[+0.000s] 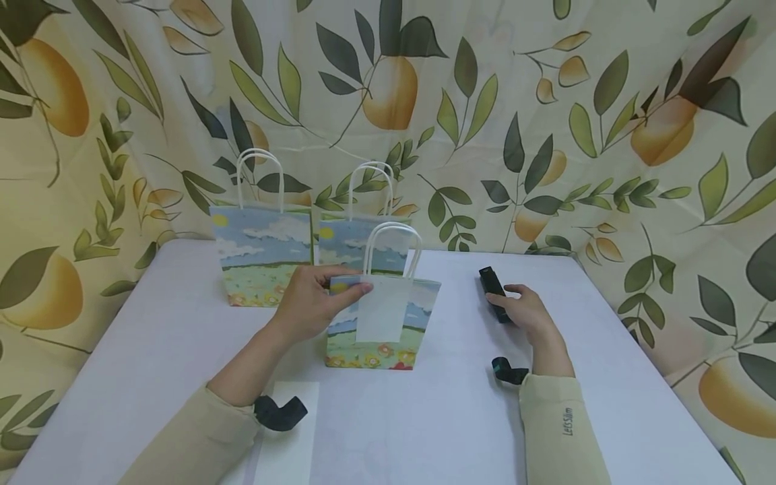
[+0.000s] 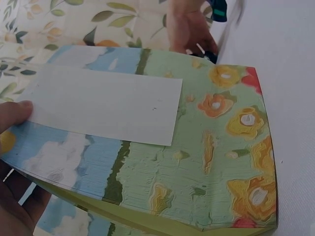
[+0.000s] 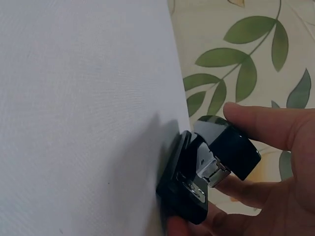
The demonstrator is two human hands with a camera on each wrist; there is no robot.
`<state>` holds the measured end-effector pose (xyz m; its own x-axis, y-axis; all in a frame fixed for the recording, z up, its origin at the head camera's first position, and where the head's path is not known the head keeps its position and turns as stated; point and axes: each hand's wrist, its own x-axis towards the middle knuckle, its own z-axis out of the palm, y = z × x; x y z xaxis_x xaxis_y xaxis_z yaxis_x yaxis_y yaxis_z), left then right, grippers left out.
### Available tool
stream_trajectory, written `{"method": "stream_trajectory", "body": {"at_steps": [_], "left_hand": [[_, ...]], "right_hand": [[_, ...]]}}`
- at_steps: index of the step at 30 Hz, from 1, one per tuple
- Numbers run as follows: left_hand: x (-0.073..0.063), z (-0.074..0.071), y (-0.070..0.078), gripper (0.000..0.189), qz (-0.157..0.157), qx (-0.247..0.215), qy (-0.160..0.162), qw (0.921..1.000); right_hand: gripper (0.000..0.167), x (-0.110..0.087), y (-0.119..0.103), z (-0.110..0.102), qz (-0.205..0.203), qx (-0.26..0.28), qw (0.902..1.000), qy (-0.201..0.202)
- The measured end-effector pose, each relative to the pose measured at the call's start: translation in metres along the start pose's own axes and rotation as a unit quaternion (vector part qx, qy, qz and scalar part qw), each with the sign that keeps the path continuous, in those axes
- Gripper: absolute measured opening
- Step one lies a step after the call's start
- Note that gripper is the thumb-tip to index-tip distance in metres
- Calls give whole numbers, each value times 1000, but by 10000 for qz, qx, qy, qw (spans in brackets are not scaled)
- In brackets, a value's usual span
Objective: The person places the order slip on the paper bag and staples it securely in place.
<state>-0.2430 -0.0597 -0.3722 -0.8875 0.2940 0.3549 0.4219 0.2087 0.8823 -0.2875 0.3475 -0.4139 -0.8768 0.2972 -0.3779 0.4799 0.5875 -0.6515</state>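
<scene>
My left hand [image 1: 309, 303] grips the upper left edge of a small paper gift bag [image 1: 418, 337] printed with sky, meadow and flowers. Its thumb presses a blank white card [image 2: 103, 103] flat against the bag's front, below the white handles [image 1: 394, 232]. Behind the bag in the left wrist view, the other fingers are partly hidden. Over at the right, my right hand [image 1: 527, 310] holds a black stapler [image 3: 226, 152] between thumb and fingers. The stapler's jaws stand apart, with its metal front showing, and its base is close to the white tabletop.
Two matching bags stand behind: one at the left [image 1: 261, 256], another [image 1: 364, 236] partly covered by the held bag. A white paper strip [image 1: 294, 431] lies on the table [image 1: 461, 417] near my left sleeve. A fruit-patterned curtain [image 1: 461, 121] hangs along the back and sides.
</scene>
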Motion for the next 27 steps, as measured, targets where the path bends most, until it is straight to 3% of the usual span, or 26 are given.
{"method": "stream_trajectory", "body": {"at_steps": [7,12,22,27], "left_hand": [[-1,1,0,18,-47,9,3,10000],[-1,2,-1,18,-162,-13,-14,9999],[0,1,-1,19,-158,43,42,9999],[0,1,-1,19,-151,20,53,9999]], "right_hand": [[83,-1,0,4,-128,286,9995,-12],[80,1,-4,6,-271,847,9960,-48],[80,-19,-34,3,-1101,2007,9734,-47],[84,-36,-49,0,-1509,2320,9609,-94]]}}
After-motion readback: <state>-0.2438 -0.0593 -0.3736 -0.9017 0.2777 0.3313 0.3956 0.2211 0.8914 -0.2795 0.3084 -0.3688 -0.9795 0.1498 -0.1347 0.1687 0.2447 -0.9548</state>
